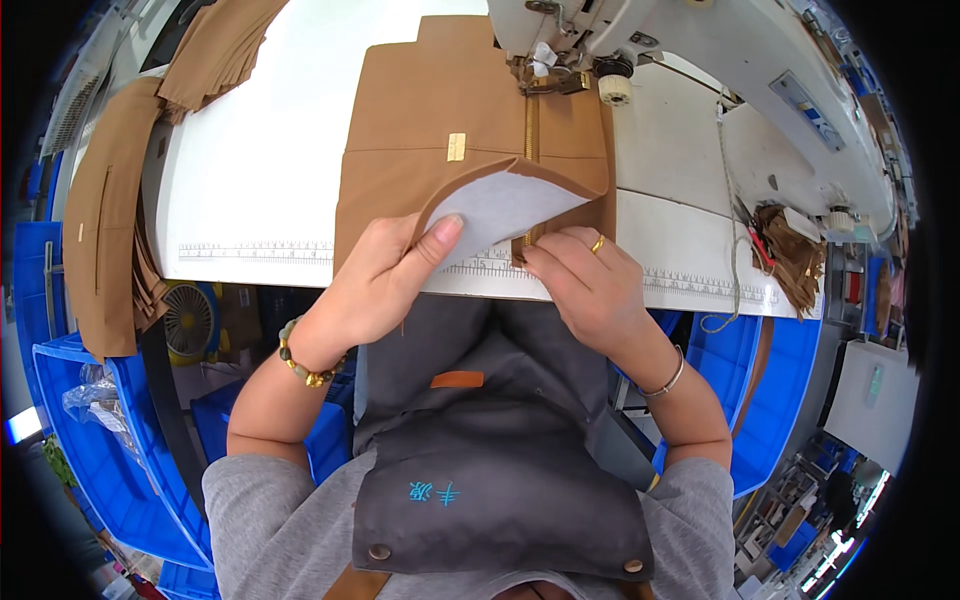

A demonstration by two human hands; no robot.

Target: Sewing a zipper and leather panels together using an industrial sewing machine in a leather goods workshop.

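A brown fabric panel lies on the white sewing table, its far right part under the presser foot of the sewing machine. A brass-toothed zipper runs along it from the foot toward me. My left hand is closed on the panel's near edge, thumb on top, and holds it lifted so the pale underside shows. Close to the table's front edge, my right hand pinches the near end of the zipper and its brown tape. A small tan label sits on the panel.
Stacked brown panels overhang the table's left edge, with another stack behind. Printed ruler marks follow the front edge. At right lie brown scraps and a red-handled tool. Blue bins flank me below.
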